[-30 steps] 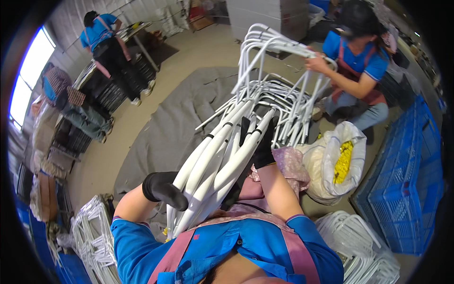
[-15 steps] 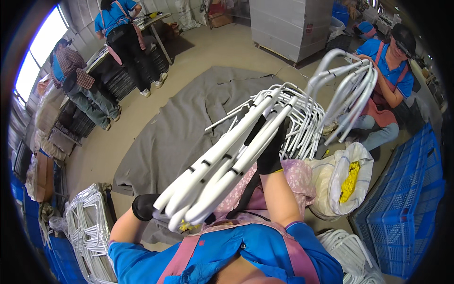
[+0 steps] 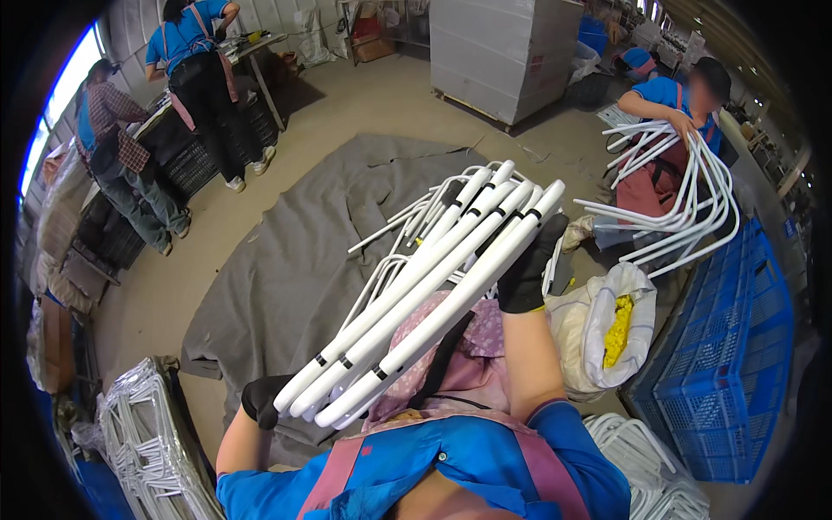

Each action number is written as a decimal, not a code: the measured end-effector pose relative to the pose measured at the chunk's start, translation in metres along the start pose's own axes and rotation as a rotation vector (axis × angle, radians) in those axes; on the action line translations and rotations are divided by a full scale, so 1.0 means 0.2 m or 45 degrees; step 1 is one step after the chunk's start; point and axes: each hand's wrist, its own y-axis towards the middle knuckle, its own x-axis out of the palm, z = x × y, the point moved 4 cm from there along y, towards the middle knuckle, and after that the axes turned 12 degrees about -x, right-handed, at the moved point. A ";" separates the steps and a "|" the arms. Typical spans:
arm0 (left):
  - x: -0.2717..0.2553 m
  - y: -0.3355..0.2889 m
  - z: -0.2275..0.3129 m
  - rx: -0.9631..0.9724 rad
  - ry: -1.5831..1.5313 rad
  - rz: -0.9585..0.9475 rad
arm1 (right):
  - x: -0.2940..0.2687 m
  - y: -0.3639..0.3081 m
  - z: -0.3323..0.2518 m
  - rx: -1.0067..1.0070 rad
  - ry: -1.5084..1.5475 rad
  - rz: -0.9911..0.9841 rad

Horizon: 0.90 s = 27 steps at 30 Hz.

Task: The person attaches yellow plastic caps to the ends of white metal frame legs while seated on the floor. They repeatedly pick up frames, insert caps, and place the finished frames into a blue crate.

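A bundle of bent white metal tubes (image 3: 433, 305) with small black bands slants across my lap, its near end low on the left and its far end up to the right. Wrapped in a black glove, my left hand (image 3: 264, 401) grips the near end, its fingers partly behind the tubes. My right hand (image 3: 529, 273), also black-gloved, closes on the far part from the right side and underneath. Just beyond, more bent white tubes (image 3: 381, 232) lie on a grey cloth (image 3: 260, 269), partly hidden by the bundle.
At my right stands a white sack (image 3: 572, 334) with yellow pieces (image 3: 618, 334) inside, and beyond it blue plastic crates (image 3: 719, 364). Plastic-wrapped white frames (image 3: 156, 442) stand at lower left. A seated co-worker (image 3: 672, 113) holds similar tubes (image 3: 693, 195). Two people work at tables, far left.
The bundle's far end has swung right and fanned wider, with its tubes more side by side. The seated co-worker's tubes have come down and turned. My view has shifted a little right.
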 end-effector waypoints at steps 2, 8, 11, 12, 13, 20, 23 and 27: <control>-0.02 -0.01 -0.06 0.005 -0.030 0.044 | 0.02 0.04 -0.01 -0.012 -0.231 -0.122; -0.09 -0.01 -0.09 -0.028 -0.045 0.264 | 0.03 0.07 0.07 -0.015 -0.220 0.311; -0.07 -0.11 0.05 0.228 -0.057 0.513 | 0.15 0.06 0.18 0.092 -0.032 0.189; -0.01 -0.16 0.12 0.470 0.005 0.544 | 0.20 0.05 0.20 0.029 -0.180 0.113; 0.06 -0.21 0.18 0.711 0.070 0.578 | 0.23 0.04 0.23 0.081 -0.192 0.087; 0.29 0.12 0.17 0.642 1.627 1.637 | 0.41 -0.25 0.51 0.676 -0.234 -0.231; 0.03 0.34 0.00 0.811 1.094 1.492 | 0.42 -0.43 0.55 0.813 -0.550 -0.416; -0.32 0.70 -0.32 0.440 1.185 1.369 | 0.35 -0.68 0.60 1.043 -0.878 -0.470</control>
